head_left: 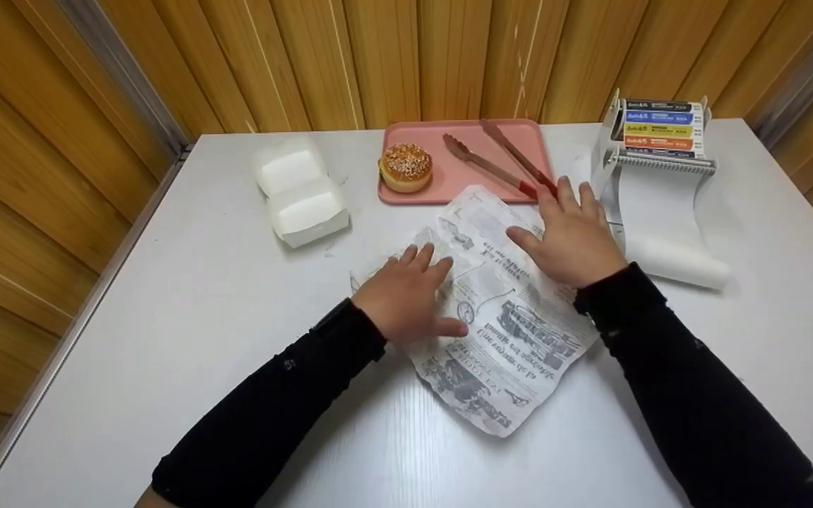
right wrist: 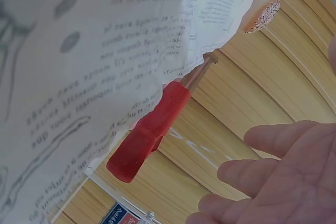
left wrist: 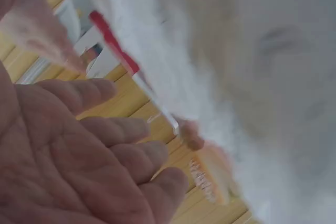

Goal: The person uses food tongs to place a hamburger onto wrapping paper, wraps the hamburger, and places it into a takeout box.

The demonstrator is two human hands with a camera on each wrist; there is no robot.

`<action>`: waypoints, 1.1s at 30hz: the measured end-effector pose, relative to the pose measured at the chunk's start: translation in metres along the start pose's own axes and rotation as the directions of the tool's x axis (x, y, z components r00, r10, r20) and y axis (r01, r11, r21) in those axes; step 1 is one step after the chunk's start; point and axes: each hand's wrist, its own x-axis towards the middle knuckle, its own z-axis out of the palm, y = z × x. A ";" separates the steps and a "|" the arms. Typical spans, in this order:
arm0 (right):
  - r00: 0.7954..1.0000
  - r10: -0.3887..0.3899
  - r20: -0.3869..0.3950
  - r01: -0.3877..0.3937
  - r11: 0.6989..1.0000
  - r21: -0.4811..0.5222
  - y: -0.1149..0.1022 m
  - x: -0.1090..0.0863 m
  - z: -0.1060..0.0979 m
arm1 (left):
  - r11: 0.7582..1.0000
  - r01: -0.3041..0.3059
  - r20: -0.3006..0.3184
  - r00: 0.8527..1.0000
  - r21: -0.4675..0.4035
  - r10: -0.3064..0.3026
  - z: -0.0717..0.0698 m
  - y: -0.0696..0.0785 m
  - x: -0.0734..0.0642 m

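Note:
A sheet of newsprint-patterned wrapping paper (head_left: 519,353) lies on the white table, turned so one corner points toward me. Over its left part is my left hand (head_left: 410,293), fingers spread and thumb out to the right. My right hand (head_left: 572,236) is over the upper right part, fingers straight and near the tongs' red handles. In the left wrist view the left palm (left wrist: 68,150) faces the paper (left wrist: 283,77) with nothing in it. The right wrist view shows the right fingers (right wrist: 252,177) extended, also holding nothing, with the paper (right wrist: 105,77) alongside.
A pink tray (head_left: 442,192) at the back holds a seed-topped bun (head_left: 406,168) and tongs (head_left: 491,166) with red handles. An open white takeaway box (head_left: 300,190) stands at left. On the right, a dispenser (head_left: 660,134) with colored cartons has a white roll (head_left: 682,268) hanging down its front.

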 end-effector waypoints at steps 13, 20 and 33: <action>1.000 0.004 0.013 -0.004 1.000 0.011 -0.003 0.000 0.002 | 0.995 0.095 0.064 0.993 0.037 -0.097 0.013 -0.019 0.007; 1.000 -0.012 -0.019 0.014 0.998 0.059 -0.002 0.001 -0.001 | 0.992 0.097 0.079 0.991 0.079 -0.103 0.008 -0.022 0.010; 0.999 0.041 0.002 -0.041 0.986 0.163 -0.002 0.059 -0.024 | 0.991 0.075 0.102 0.991 0.115 -0.087 0.004 -0.024 0.019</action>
